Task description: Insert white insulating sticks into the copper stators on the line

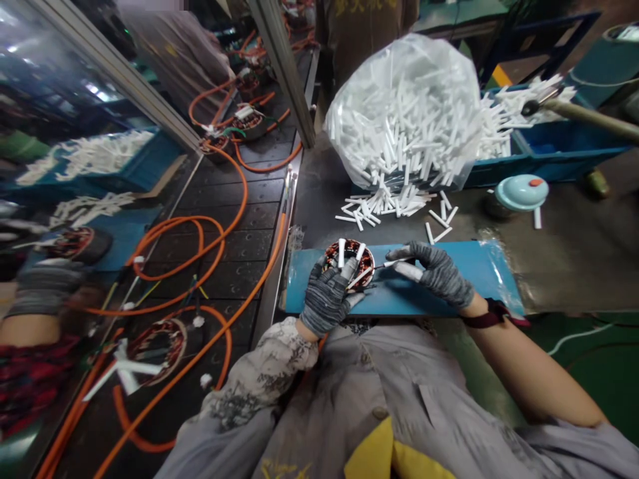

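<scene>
The copper-wound ring [370, 258] is rested on the blue board [479, 279], apparently steadied by the gloved left hand [324, 296] laid over it; whether it is clamped cannot be told. Apart from that hand, a white sleeve [390, 264] by a dark lead is pinched in the right hand [439, 273], seemingly for fine control. Beyond, loose tubes [387, 199] are heaped before the bag [399, 86], likely for easy reach.
</scene>
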{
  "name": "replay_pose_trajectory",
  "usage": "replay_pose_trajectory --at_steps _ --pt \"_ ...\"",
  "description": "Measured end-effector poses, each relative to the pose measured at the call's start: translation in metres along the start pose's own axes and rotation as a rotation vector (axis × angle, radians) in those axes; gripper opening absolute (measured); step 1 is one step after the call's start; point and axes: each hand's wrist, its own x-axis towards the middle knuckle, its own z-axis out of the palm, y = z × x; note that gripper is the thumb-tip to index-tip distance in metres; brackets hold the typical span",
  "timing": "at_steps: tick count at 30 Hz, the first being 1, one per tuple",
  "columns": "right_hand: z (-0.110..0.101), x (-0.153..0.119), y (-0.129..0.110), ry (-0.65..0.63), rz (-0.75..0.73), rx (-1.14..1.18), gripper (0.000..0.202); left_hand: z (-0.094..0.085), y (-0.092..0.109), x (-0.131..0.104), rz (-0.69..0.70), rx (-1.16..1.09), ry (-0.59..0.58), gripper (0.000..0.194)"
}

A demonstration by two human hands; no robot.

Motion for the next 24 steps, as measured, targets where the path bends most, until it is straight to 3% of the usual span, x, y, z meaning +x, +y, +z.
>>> replay_pose_trajectory --at_steps 5,10,15,19,22,24 --pt "-0.007 0.009 -0.004 -0.137 -0.19 -0.128 0.036 0.0 -0.001 0.001 -0.022 -0.005 -0.029 0.04" --pt "-0.01 0.026 -0.008 -0.282 -0.226 -0.351 0.046 0.002 -0.002 0.001 -0.02 -0.052 -0.053 0.038" --pt "0.002 0.043 -0.017 -0.474 -0.222 -0.297 0.044 0.004 -0.005 -0.002 0.002 -0.085 0.017 0.04" --pt "0.012 0.04 -0.023 -0.529 -0.101 -0.387 0.04 0.004 -0.005 -0.004 0.007 -0.075 -0.027 0.037" --pt "0.017 0.029 -0.017 -0.64 0.11 -0.19 0.054 0.004 -0.004 -0.003 0.025 -0.027 -0.03 0.03" --pt "0.021 0.021 -0.011 -0.626 0.236 -0.019 0.069 0.004 -0.002 -0.002 0.046 0.004 -0.006 0.029"
